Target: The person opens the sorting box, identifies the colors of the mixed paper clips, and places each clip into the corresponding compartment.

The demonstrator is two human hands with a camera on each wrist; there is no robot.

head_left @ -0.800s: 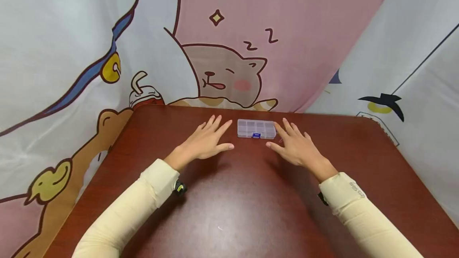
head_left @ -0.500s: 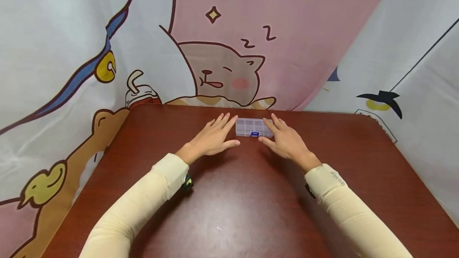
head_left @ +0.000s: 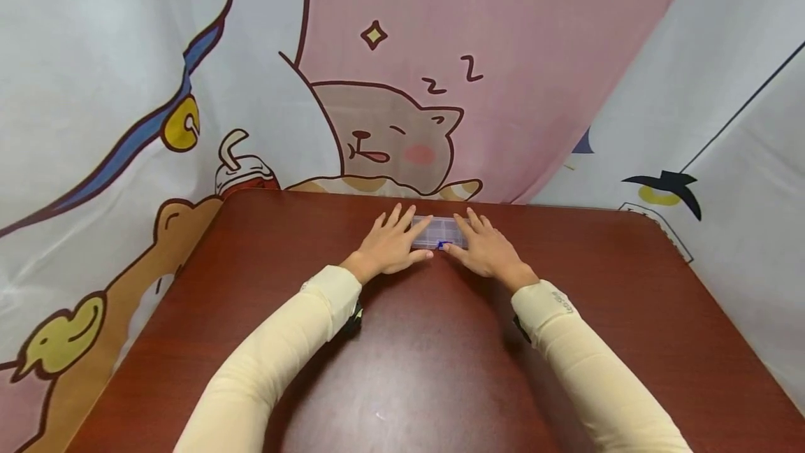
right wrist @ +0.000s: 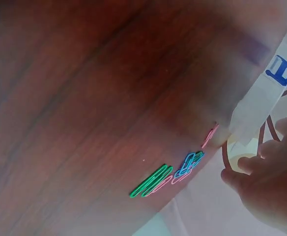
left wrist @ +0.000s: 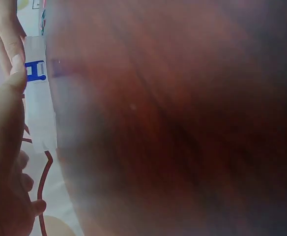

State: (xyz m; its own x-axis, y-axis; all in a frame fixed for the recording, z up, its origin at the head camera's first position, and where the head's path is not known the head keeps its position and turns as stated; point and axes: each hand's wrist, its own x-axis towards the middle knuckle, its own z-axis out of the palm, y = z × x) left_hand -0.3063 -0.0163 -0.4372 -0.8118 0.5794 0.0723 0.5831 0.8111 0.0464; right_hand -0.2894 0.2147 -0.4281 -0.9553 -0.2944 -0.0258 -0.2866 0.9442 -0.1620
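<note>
A clear plastic compartment box [head_left: 434, 233] with a blue latch [left wrist: 35, 71] lies near the far edge of the table. My left hand [head_left: 390, 247] is over its left end, fingers spread and extended, with the thumb by the front side. From the right, my right hand [head_left: 487, 249] reaches over the other end, its thumb tip close to the latch. Both hands partly hide the box. In the right wrist view, green paper clips [right wrist: 152, 181], blue paper clips [right wrist: 186, 164] and a pink paper clip [right wrist: 210, 135] lie on the table beside the box.
The brown wooden table [head_left: 402, 369] has its far edge just behind the box. A printed cartoon curtain [head_left: 503, 54] hangs behind the table and along its sides.
Both hands have moved inward over the ends of the box. The thumbs are now closer together at its front, and more of the box is covered.
</note>
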